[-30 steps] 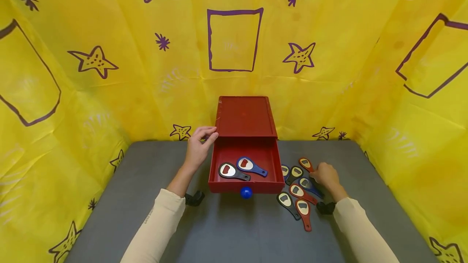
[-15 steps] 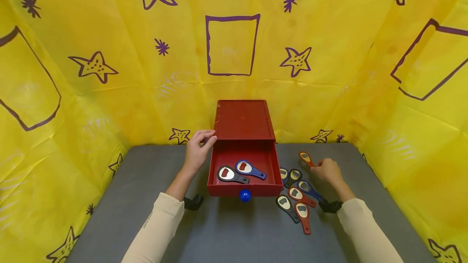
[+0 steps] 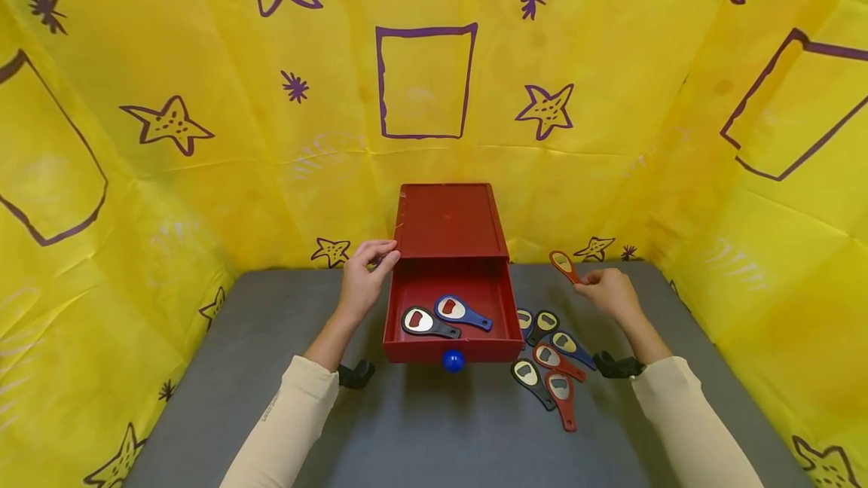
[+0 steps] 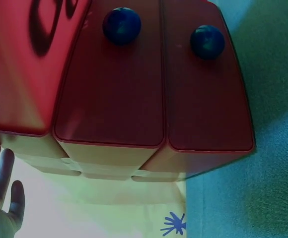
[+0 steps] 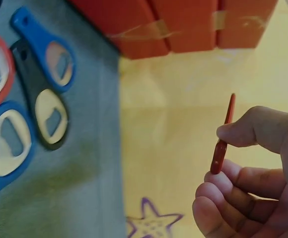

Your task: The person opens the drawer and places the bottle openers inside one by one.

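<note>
My right hand (image 3: 613, 296) pinches a red bottle opener (image 3: 563, 266) by its handle end, above the table to the right of the red drawer unit (image 3: 447, 221). In the right wrist view the red opener (image 5: 217, 158) shows edge-on between thumb and fingers. My left hand (image 3: 359, 288) has its fingertips at the unit's upper left edge; its fingers look nearly straight in the left wrist view. The top drawer (image 3: 414, 352) is pulled out, with a black bottle opener (image 3: 427, 322) and a blue bottle opener (image 3: 463, 312) lying inside.
Several red, black and blue bottle openers (image 3: 560, 390) lie in a loose cluster on the grey table (image 3: 420, 443), right of the drawer. Two lower drawers (image 4: 111, 89) with blue knobs are closed. Yellow sheeting (image 3: 434, 157) with purple drawings surrounds the table.
My right hand has lifted the red bottle opener off the table and moved it upward and slightly back in view. My left hand stays at the drawer unit's edge.
</note>
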Available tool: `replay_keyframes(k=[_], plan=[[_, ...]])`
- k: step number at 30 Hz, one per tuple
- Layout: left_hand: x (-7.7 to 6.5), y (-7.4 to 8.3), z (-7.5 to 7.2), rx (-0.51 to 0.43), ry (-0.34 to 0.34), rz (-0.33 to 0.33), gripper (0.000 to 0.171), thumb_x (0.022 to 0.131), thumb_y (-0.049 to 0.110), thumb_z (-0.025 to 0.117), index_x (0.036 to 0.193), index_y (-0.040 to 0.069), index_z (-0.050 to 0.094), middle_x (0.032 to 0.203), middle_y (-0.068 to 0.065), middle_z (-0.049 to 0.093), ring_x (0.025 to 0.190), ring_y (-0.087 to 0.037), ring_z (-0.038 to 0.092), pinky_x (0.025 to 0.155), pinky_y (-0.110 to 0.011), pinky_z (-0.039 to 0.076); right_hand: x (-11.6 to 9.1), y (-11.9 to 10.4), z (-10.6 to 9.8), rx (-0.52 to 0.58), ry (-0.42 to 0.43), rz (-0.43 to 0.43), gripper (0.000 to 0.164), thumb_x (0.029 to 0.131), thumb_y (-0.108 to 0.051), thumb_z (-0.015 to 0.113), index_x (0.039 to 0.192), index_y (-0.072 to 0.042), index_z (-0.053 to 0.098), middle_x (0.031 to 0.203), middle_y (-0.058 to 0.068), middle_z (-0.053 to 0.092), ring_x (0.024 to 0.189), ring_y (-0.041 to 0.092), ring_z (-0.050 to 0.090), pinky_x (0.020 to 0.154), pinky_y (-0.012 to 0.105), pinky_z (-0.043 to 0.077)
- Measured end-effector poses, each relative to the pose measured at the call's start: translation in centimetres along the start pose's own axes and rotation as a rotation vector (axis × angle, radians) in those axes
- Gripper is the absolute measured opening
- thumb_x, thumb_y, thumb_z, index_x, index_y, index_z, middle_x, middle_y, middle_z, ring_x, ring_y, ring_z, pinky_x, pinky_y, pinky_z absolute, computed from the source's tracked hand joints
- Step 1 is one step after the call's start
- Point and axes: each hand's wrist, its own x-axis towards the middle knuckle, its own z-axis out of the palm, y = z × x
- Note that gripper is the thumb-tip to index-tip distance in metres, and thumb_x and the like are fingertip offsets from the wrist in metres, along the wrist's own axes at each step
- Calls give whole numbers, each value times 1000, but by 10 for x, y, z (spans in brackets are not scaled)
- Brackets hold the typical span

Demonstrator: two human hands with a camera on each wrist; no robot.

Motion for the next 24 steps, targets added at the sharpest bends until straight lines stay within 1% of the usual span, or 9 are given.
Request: replay_keyframes(k=[4, 5, 7, 9, 11, 14, 17, 20, 24], plan=[[-4, 18, -3, -4, -10, 10, 27, 89, 5, 68, 113, -10, 68, 115, -27, 64, 110, -35, 58, 96, -50, 49, 0, -14, -8, 13, 33, -41, 29, 89, -22, 68, 97, 6, 70, 86, 20, 71, 70, 25, 59, 58, 29, 41], [-5, 23, -3, -6, -11, 14, 27, 89, 4, 68, 112, -10, 68, 115, -27, 64, 109, -36, 58, 95, -53, 48, -1, -18, -10, 16, 43, -53, 29, 89, -22, 68, 97, 6, 70, 86, 20, 71, 70, 25, 59, 58, 28, 41], [-8, 32, -4, -6, -10, 22, 27, 89, 4, 68, 112, -11, 68, 114, -28, 64, 107, -36, 58, 94, -55, 47, -2, -26, -15, 21, 56, -78, 29, 89, -21, 69, 97, 6, 70, 85, 20, 72, 70, 25, 59, 58, 28, 41], [-8, 33, -5, -4, -4, 23, 26, 89, 4, 68, 111, -11, 68, 113, -27, 65, 106, -34, 59, 93, -50, 49, -3, -35, -19, 30, 59, -101, 30, 88, -21, 69, 98, 7, 69, 87, 21, 72, 71, 25, 60, 58, 28, 41], [-8, 34, -4, 4, 2, 23, 26, 89, 4, 68, 111, -11, 68, 113, -27, 65, 105, -32, 59, 90, -41, 50, -5, -43, -23, 34, 57, -118, 30, 88, -20, 69, 98, 8, 69, 88, 21, 72, 72, 25, 60, 59, 27, 42], [-8, 34, -4, 9, 6, 25, 26, 89, 4, 68, 111, -11, 68, 113, -27, 65, 103, -30, 58, 86, -28, 48, -7, -54, -28, 34, 55, -143, 29, 88, -19, 70, 98, 8, 69, 88, 22, 71, 74, 27, 61, 61, 28, 42], [-9, 33, -4, 12, 5, 24, 26, 90, 4, 67, 111, -11, 68, 113, -27, 65, 103, -30, 58, 85, -19, 46, -10, -64, -32, 26, 58, -160, 28, 88, -19, 70, 97, 7, 70, 88, 21, 71, 76, 28, 61, 63, 28, 44], [-10, 34, -4, 3, 5, 19, 26, 90, 5, 67, 111, -11, 68, 114, -27, 64, 104, -29, 58, 84, -15, 45, -12, -73, -36, 25, 60, -182, 27, 87, -20, 71, 97, 6, 70, 87, 19, 71, 78, 29, 63, 65, 29, 45], [-10, 36, -4, -6, 0, 13, 26, 90, 4, 67, 112, -10, 68, 114, -26, 64, 105, -31, 58, 85, -13, 45, -14, -85, -41, 38, 56, -211, 27, 87, -20, 70, 97, 5, 71, 87, 18, 72, 79, 29, 65, 66, 29, 46]])
